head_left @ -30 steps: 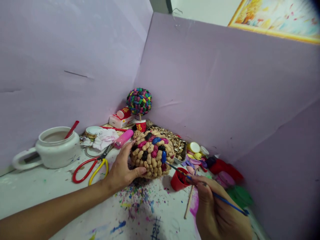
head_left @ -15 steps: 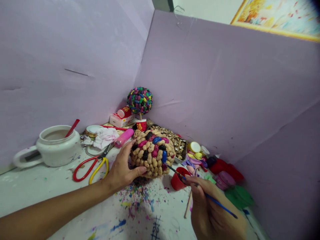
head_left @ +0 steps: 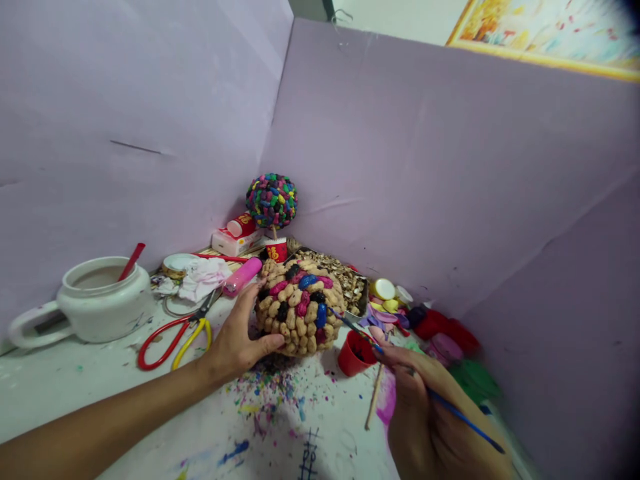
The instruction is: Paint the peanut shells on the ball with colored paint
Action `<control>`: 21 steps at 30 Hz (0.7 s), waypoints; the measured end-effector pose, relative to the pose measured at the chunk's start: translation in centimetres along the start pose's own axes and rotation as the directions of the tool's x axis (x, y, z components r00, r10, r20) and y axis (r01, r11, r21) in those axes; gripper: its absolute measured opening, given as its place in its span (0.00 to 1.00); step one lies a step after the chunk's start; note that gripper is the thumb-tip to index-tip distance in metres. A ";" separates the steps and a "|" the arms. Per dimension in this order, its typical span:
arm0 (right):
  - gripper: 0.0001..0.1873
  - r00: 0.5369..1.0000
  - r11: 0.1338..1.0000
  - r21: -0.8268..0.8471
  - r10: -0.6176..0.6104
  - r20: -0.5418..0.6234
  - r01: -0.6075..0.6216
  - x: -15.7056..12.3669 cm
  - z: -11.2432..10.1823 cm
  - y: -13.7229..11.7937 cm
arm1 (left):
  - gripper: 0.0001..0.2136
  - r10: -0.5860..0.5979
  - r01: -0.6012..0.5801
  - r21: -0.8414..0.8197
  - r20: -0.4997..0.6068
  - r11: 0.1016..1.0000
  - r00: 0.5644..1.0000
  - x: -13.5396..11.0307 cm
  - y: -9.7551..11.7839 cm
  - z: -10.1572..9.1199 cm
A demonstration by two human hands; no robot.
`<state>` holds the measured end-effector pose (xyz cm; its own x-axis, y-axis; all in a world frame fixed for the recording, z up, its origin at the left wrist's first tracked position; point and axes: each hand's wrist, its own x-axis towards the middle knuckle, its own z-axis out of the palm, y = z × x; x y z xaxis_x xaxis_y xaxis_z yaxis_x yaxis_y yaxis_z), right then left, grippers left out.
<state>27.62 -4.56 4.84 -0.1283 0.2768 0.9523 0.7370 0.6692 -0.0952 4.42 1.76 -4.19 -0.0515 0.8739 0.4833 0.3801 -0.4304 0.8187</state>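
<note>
A ball of peanut shells point(head_left: 300, 307), partly painted pink, blue and black, rests on the paint-spattered white table point(head_left: 280, 427). My left hand point(head_left: 235, 333) holds its left side, thumb and fingers pressed against the shells. My right hand point(head_left: 430, 413) at the lower right pinches a thin blue paintbrush point(head_left: 400, 373). The brush tip touches the ball's right side. A small red paint cup point(head_left: 354, 353) stands just under the brush.
Red and yellow scissors point(head_left: 175, 333), a white jug point(head_left: 85, 303) with a red stick, a pink tube point(head_left: 243, 275), a crumpled tissue, a fully painted shell ball on a stick point(head_left: 271, 200), a tray of shells point(head_left: 350, 283) and paint lids point(head_left: 400, 307) crowd the corner. Purple boards wall it in.
The brush tip dipped toward the red cup, then rose back to the ball's right side. My left hand kept its hold. The view drifted slightly.
</note>
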 end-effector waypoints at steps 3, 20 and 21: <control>0.08 1.000 0.999 -0.016 0.029 -0.006 -0.030 0.1 -0.2 0.3 | 0.43 -0.013 0.015 -0.050 0.031 0.999 0.999 0.1 0.1 -0.2; 0.08 0.998 0.995 0.099 0.021 0.056 -0.026 1.2 0.3 -0.5 | 0.44 -0.088 0.100 -0.219 0.063 0.971 0.994 0.5 0.9 -0.1; 0.08 0.999 0.995 0.096 0.010 0.052 -0.015 1.2 0.3 -0.5 | 0.44 -0.087 0.098 -0.215 0.060 0.972 0.994 0.5 0.9 -0.1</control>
<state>26.91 -4.34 5.92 -0.1551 0.3190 0.9350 0.6714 0.7283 -0.1372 4.63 1.73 -3.16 -0.0293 0.9200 0.3909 0.1660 -0.3811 0.9095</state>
